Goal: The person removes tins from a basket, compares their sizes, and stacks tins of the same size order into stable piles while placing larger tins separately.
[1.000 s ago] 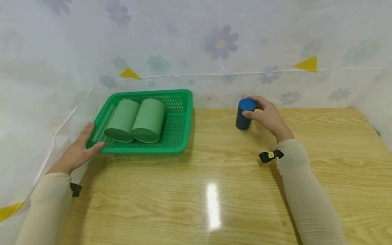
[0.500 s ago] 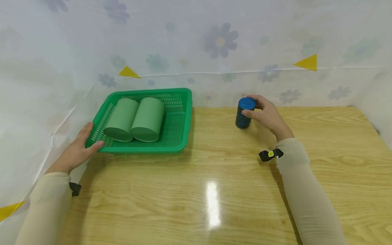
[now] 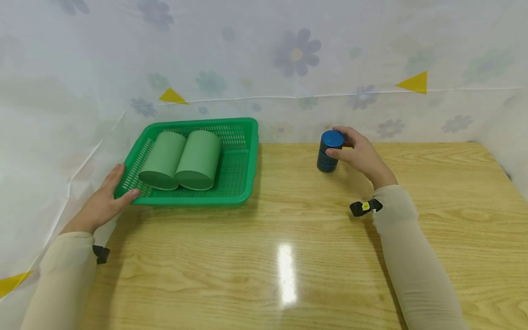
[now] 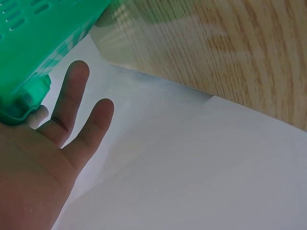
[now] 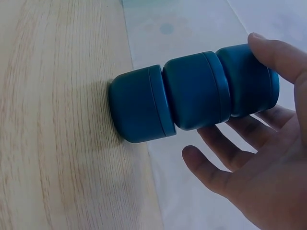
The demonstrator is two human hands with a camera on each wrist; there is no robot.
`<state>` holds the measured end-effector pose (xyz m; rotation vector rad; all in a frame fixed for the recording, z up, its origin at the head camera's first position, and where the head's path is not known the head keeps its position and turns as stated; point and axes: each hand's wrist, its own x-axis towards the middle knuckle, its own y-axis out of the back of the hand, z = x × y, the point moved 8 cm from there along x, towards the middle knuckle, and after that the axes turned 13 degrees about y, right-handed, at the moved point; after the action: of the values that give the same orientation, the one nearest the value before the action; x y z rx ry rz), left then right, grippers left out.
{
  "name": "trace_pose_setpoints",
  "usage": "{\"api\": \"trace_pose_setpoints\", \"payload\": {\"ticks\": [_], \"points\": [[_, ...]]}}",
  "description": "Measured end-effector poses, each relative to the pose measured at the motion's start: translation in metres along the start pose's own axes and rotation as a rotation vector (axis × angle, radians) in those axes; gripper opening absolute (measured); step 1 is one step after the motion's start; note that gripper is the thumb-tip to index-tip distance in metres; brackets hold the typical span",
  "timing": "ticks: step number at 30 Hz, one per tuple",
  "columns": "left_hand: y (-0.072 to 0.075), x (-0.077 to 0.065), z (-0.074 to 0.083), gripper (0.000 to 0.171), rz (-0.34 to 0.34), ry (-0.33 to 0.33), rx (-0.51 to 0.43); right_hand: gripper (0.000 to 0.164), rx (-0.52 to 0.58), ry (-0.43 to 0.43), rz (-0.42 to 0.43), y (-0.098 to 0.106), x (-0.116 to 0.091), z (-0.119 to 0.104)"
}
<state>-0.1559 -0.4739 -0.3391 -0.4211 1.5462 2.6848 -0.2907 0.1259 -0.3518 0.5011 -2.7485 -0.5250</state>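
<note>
A green plastic basket (image 3: 243, 200) with slotted walls stands at the table's left. Inside it two light green cylinders (image 3: 162, 158) lie side by side. My left hand (image 3: 101, 201) holds the basket's near left corner, thumb over the rim; in the left wrist view two of its fingers stretch out straight, clear of the basket. Three small dark blue lidded jars form an upright stack towards the table's back. My right hand (image 3: 363, 158) grips the top jar (image 5: 247, 81), its thumb on one side and fingers on the other. The bottom jar (image 5: 139, 105) touches the wood.
The wood-grain table (image 3: 206, 266) ends at a flower-patterned white sheet (image 3: 264, 55) behind and white sheeting at the left. Yellow triangles (image 3: 414, 83) mark the sheet. In the left wrist view, the basket's corner reaches past the table's edge.
</note>
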Motion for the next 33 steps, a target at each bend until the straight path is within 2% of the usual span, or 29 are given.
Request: {"api": "trace_pose_setpoints", "payload": {"ticks": [10, 22, 33], "points": [[-0.0003, 0.0008, -0.0004, 0.088, -0.004, 0.001, 0.003, 0.079, -0.009, -0.011, -0.032, -0.0003, -0.0011, -0.0017], [0.001, 0.0018, 0.0008, 0.087, -0.003, -0.016, -0.003, 0.077, -0.014, -0.014, -0.028, 0.0021, -0.0014, -0.0016], [0.0005, 0.0008, -0.0013, 0.088, -0.013, 0.006, -0.002, 0.079, -0.007, -0.014, -0.031, 0.001, -0.0008, 0.0002]]}}
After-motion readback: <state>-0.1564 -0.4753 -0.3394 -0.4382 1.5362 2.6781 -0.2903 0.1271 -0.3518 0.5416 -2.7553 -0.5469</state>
